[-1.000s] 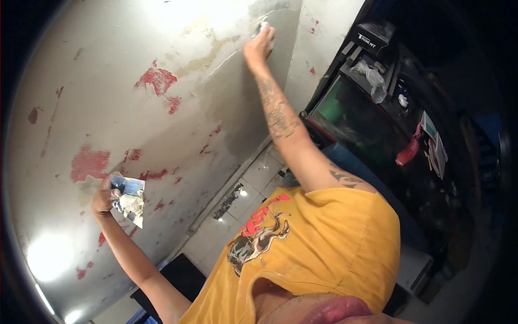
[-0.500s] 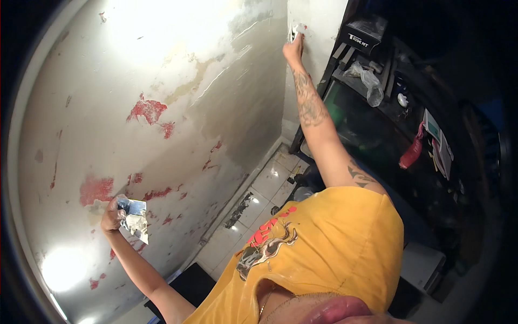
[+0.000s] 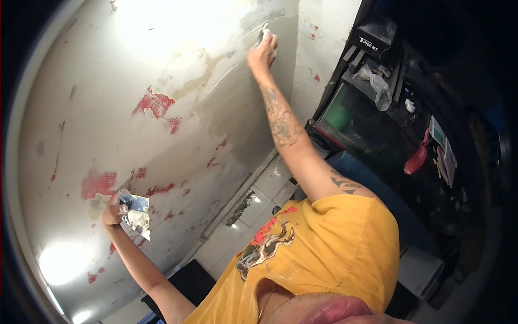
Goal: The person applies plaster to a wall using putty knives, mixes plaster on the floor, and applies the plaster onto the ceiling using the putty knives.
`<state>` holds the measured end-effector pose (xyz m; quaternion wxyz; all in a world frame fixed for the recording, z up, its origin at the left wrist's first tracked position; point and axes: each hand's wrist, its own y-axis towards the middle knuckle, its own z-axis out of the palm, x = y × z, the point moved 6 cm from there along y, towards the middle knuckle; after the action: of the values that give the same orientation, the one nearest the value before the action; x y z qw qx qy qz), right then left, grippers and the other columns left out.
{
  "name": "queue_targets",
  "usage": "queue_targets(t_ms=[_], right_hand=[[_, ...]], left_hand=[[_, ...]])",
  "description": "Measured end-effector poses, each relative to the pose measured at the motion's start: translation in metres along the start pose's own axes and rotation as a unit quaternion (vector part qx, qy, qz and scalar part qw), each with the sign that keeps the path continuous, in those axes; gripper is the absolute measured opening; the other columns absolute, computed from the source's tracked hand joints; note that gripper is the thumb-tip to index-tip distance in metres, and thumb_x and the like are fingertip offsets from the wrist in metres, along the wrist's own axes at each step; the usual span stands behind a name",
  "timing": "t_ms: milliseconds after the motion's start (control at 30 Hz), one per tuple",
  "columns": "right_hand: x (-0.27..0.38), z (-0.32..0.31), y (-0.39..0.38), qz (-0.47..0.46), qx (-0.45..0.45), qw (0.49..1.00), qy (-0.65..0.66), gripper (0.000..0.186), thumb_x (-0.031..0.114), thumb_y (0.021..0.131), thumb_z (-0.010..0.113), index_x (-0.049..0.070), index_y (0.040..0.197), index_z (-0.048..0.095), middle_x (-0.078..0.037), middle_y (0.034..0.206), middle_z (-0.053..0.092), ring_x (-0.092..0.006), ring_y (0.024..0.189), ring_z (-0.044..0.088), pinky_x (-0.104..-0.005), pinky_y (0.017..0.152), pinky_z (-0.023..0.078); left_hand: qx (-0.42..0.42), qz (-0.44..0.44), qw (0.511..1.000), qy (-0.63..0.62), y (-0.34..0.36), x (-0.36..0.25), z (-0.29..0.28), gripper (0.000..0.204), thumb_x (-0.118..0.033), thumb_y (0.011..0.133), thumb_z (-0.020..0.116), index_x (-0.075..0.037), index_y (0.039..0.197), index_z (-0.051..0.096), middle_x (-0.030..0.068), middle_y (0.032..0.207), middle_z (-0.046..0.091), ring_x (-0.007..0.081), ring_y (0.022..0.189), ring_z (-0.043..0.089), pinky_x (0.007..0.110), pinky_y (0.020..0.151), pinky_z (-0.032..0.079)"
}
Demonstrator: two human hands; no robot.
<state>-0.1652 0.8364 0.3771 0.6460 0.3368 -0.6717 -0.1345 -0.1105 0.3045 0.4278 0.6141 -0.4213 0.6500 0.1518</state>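
My left hand (image 3: 112, 211) is closed on a flat, blue-and-dark putty board (image 3: 135, 202) loaded with lumps of pale putty (image 3: 138, 220). It is held close to the patchy wall (image 3: 97, 135), beside a red bare patch. With my right arm stretched up, my right hand (image 3: 263, 53) grips a small putty-smeared scraper (image 3: 264, 33), mostly hidden by the fingers, against the wall near the corner. Pale streaks of putty and damp grey areas lie around it. Several red patches (image 3: 155, 103) show through the wall's coat.
On the right is a dark shelf unit with a glass front (image 3: 345, 116), carrying a black box (image 3: 373, 39) and a clear plastic bag (image 3: 382, 92). A red pouch (image 3: 417, 157) hangs there. White tiles (image 3: 270, 181) run along the wall's lower part.
My right hand has moved left from the adjoining white wall, across the corner, onto the large patchy wall, with the scraper still in it. My left hand has barely shifted.
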Motion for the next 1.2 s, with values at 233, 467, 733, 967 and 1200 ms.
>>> queue_targets(t_ms=[233, 467, 733, 967, 1200], right_hand=[[0.093, -0.025, -0.111, -0.111, 0.021, 0.994, -0.001, 0.047, -0.001, 0.062, 0.047, -0.006, 0.107, 0.035, -0.023, 0.107, 0.035, -0.0404, 0.096, 0.038, -0.0429, 0.083, 0.032], [0.14, -0.108, -0.194, 0.336, 0.404, 0.604, 0.599, 0.069, -0.011, 0.059, 0.047, 0.001, 0.123, 0.028, -0.013, 0.111, 0.044, -0.0216, 0.104, 0.043, -0.0339, 0.087, 0.037], [0.159, -0.14, -0.217, 0.125, 0.555, 0.656, 0.495, 0.064, -0.014, 0.061, 0.042, 0.0, 0.122, 0.027, -0.01, 0.113, 0.042, -0.0191, 0.105, 0.042, -0.0295, 0.092, 0.031], [0.175, -0.136, -0.244, -0.142, 0.598, 0.691, 0.38, 0.054, -0.017, 0.051, 0.037, 0.003, 0.101, 0.045, -0.014, 0.108, 0.038, -0.0276, 0.105, 0.038, -0.0273, 0.089, 0.032], [0.121, -0.111, -0.268, -0.315, 0.659, 0.661, 0.174, 0.056, -0.019, 0.052, 0.039, 0.004, 0.102, 0.047, -0.013, 0.111, 0.039, -0.0343, 0.102, 0.041, -0.0301, 0.084, 0.036]], left_hand=[[-0.011, 0.054, 0.998, -0.014, -0.005, 0.036, -0.044, 0.059, -0.026, 0.065, 0.067, 0.001, 0.112, 0.043, 0.0014, 0.093, 0.051, 0.0112, 0.084, 0.048, 0.025, 0.074, 0.038], [-0.295, 0.149, 0.9, -0.283, -0.013, 0.067, 0.019, 0.031, -0.015, 0.082, 0.042, -0.001, 0.11, 0.043, 0.0077, 0.101, 0.052, 0.0179, 0.092, 0.051, 0.03, 0.08, 0.041], [-0.419, 0.215, 0.82, -0.326, -0.007, 0.027, 0.2, 0.034, -0.003, 0.077, 0.044, -0.003, 0.11, 0.044, 0.009, 0.101, 0.053, 0.0174, 0.091, 0.051, 0.024, 0.078, 0.042], [-0.367, 0.143, 0.752, -0.529, -0.014, 0.058, 0.212, 0.023, -0.003, 0.079, 0.041, -0.004, 0.102, 0.043, 0.0078, 0.094, 0.055, 0.0177, 0.081, 0.057, 0.029, 0.062, 0.049], [-0.39, 0.157, 0.703, -0.574, -0.021, 0.092, 0.204, 0.02, -0.003, 0.08, 0.043, -0.004, 0.099, 0.043, 0.0071, 0.089, 0.055, 0.0169, 0.078, 0.057, 0.03, 0.06, 0.05]])
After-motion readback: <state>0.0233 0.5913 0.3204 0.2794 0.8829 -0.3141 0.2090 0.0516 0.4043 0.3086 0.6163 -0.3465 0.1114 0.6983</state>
